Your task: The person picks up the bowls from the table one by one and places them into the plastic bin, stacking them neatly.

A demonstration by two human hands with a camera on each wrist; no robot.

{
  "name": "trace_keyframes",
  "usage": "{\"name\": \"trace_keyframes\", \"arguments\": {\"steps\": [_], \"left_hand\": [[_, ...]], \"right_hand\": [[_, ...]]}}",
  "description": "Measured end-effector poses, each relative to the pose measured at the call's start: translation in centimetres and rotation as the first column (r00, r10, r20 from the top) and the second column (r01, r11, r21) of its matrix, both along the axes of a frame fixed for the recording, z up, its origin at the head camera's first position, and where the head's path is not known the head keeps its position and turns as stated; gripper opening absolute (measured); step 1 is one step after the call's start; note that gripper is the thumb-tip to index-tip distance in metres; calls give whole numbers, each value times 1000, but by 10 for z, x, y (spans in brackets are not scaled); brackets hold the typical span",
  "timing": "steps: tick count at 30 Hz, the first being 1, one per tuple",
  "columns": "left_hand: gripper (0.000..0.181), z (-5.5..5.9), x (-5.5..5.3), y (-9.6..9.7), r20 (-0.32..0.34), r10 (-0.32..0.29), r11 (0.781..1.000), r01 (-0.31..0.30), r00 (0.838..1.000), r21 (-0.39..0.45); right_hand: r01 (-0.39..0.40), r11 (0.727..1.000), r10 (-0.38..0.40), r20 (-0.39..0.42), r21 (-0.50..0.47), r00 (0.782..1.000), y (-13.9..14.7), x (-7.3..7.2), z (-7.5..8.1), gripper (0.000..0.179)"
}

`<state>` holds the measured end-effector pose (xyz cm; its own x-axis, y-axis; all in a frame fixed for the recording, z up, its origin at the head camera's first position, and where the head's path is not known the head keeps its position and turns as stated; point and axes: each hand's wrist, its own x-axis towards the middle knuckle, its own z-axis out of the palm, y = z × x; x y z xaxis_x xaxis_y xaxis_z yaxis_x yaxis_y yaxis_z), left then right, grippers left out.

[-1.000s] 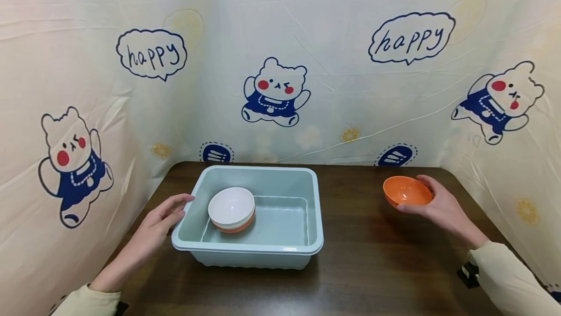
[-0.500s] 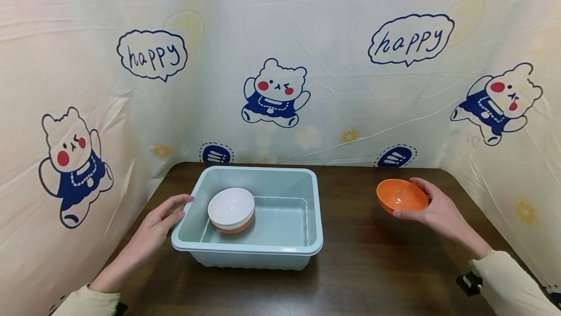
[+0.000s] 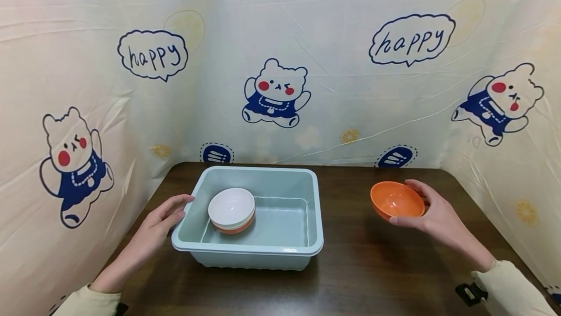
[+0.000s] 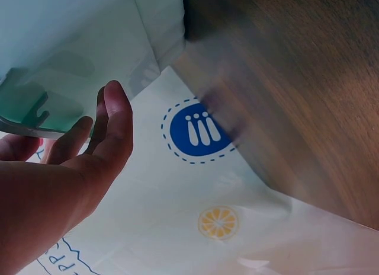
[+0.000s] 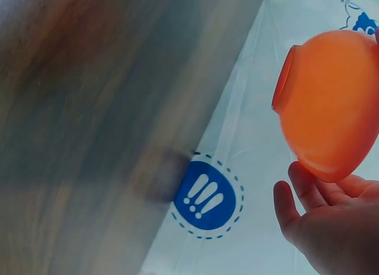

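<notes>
My right hand (image 3: 438, 211) holds an orange bowl (image 3: 396, 200) by its right side, thumb near the front and fingers behind. The bowl is off the table, its inside facing up toward the head camera. In the right wrist view the orange bowl (image 5: 331, 109) shows its outer wall and foot ring, with fingertips against it. At the left, my left hand (image 3: 159, 223) touches the left rim of a pale blue-green plastic tub (image 3: 254, 260) with relaxed fingers. Inside the tub stands a stack of bowls (image 3: 232, 208), white on top with orange at the bottom.
Tub and hands are over a dark brown wooden table (image 3: 350, 277). A pale printed cloth (image 3: 333, 102) with bears and lettering encloses the back and both sides. A black strap device (image 3: 471, 294) sits at the right wrist.
My right hand has carried the orange bowl left and slightly nearer to me. The left hand, tub and stacked bowls have stayed in place.
</notes>
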<state>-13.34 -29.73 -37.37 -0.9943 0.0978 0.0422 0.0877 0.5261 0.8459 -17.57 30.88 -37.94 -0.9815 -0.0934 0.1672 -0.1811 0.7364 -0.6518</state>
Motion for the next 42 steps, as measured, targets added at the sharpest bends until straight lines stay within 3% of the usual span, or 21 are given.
{"name": "trace_keyframes", "arguments": {"steps": [20,42], "left_hand": [[39,-3,-1,-1,-2,-6,1000,6,1000,10],[39,-2,-1,-3,-27,-9,999,9,1000,-30]], "right_hand": [[-46,999,45,-33,-19,998,-23,30,21,98],[-98,995,97,-97,-5,991,-52,50,47,98]]}}
